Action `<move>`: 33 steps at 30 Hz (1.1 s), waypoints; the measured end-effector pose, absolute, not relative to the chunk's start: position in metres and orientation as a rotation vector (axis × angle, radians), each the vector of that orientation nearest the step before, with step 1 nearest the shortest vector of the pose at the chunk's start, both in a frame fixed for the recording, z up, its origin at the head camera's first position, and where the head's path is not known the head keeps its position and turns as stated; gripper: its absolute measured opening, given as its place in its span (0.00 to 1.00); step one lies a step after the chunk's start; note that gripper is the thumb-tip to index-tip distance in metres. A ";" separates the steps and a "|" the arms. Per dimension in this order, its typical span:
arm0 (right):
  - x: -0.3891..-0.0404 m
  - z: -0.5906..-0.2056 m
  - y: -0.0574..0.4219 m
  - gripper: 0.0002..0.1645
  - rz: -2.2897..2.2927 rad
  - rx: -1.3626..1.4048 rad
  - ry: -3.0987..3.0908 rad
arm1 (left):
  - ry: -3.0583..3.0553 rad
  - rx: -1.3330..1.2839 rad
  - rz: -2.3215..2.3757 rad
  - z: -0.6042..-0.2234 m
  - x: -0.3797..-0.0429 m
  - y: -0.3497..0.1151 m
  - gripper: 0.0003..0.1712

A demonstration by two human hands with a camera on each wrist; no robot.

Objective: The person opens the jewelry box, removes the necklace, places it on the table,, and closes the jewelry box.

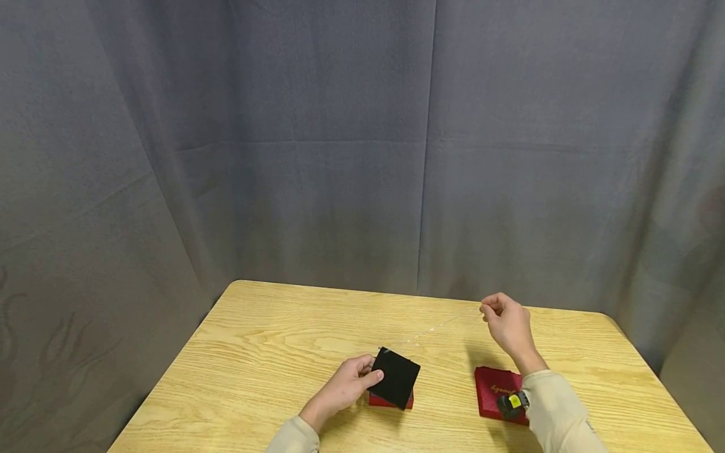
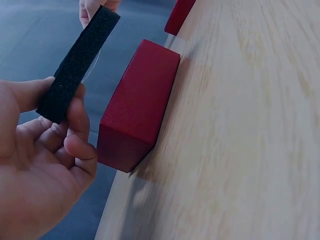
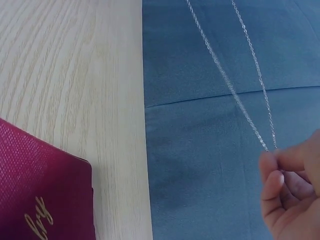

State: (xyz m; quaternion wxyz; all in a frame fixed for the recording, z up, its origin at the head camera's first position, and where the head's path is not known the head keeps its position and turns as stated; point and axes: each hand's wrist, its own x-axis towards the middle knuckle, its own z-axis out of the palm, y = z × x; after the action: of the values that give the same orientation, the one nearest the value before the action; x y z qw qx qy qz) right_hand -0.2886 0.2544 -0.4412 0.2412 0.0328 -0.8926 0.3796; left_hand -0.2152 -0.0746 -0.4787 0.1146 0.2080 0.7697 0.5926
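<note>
My left hand (image 1: 347, 384) pinches a square black foam pad (image 1: 398, 377) by its edge, thumb on top. In the left wrist view the pad (image 2: 80, 62) shows edge-on, held above a red box (image 2: 141, 92) on the table. Off to the right, my right hand (image 1: 507, 324) pinches the end of a thin silver chain (image 3: 220, 67) between thumb and forefinger. Two strands run from those fingertips toward the pad, where the chain (image 1: 433, 329) meets its far corner in the head view. The pad covers most of the red box there.
A dark red lid (image 1: 493, 391) with gold lettering lies on the wooden table (image 1: 272, 352) below the right wrist, partly hidden by the sleeve and a wrist camera (image 1: 512, 402). Grey curtains (image 1: 340, 157) hang behind the table and along both sides.
</note>
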 end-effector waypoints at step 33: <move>-0.289 -0.442 0.259 0.04 1.056 0.026 -2.435 | 2.098 0.605 1.783 -0.500 -0.227 -0.075 0.16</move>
State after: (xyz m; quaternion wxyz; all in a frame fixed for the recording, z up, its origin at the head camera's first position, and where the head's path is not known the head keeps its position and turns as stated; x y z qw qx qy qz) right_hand -0.2890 0.2594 -0.4423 0.2411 0.0096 -0.8903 0.3861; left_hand -0.2275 -0.0750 -0.5004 0.1604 0.2118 0.7346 0.6243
